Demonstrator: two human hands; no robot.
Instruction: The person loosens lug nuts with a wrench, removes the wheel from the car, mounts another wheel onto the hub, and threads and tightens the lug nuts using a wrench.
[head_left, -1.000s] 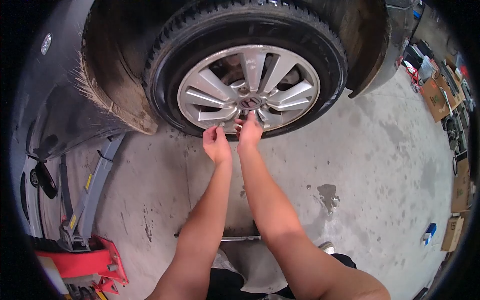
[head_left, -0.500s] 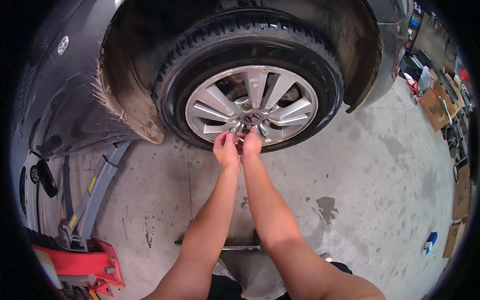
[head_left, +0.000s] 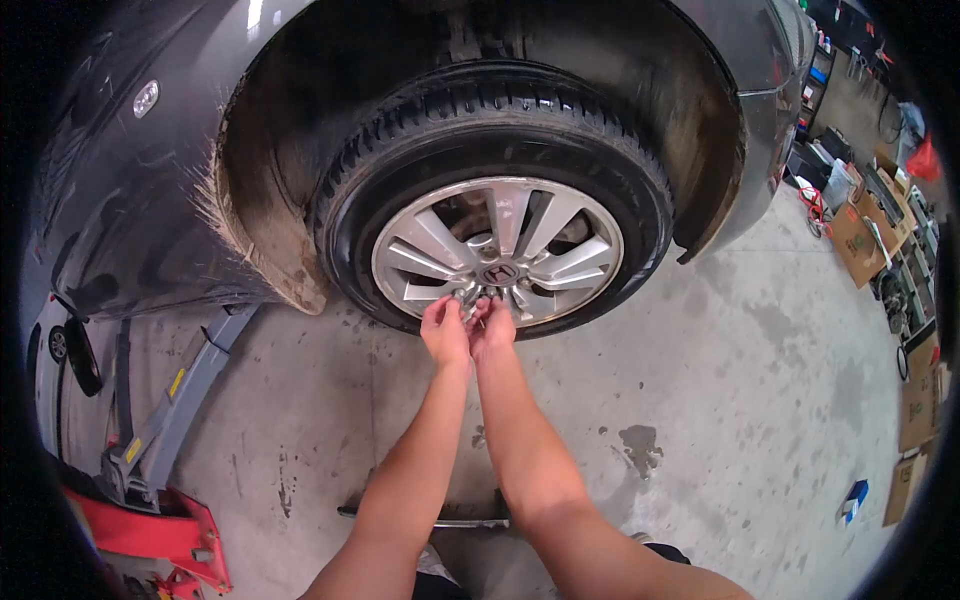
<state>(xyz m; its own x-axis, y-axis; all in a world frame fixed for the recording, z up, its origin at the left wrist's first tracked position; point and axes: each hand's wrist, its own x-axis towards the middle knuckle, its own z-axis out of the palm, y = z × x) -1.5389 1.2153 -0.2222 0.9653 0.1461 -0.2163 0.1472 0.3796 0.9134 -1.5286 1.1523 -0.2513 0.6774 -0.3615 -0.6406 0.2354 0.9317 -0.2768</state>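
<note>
A wheel with a silver alloy rim [head_left: 508,205] and a black tire [head_left: 350,240] sits in the wheel arch of a dark grey car. Both my hands are close together at the rim's lower middle, just below the centre cap [head_left: 499,274]. Pinched in the fingertips of my left hand [head_left: 446,328] is a small shiny metal piece that looks like a lug nut [head_left: 459,295]. My right hand [head_left: 494,328] has its fingers curled around small metal pieces, seemingly lug nuts, at the lower bolt position. The fingers partly hide them.
A grey lift arm [head_left: 190,385] with a red base [head_left: 150,535] reaches under the car at left. A metal bar tool [head_left: 470,523] lies on the concrete floor [head_left: 740,430] below my arms. Cardboard boxes [head_left: 858,243] and a small blue box [head_left: 855,500] are at right.
The view has tilted up, so the wheel and car sit lower in it. My hands stay by the lower hub; the right fingers have drawn slightly back and turned, showing more of the metal pieces.
</note>
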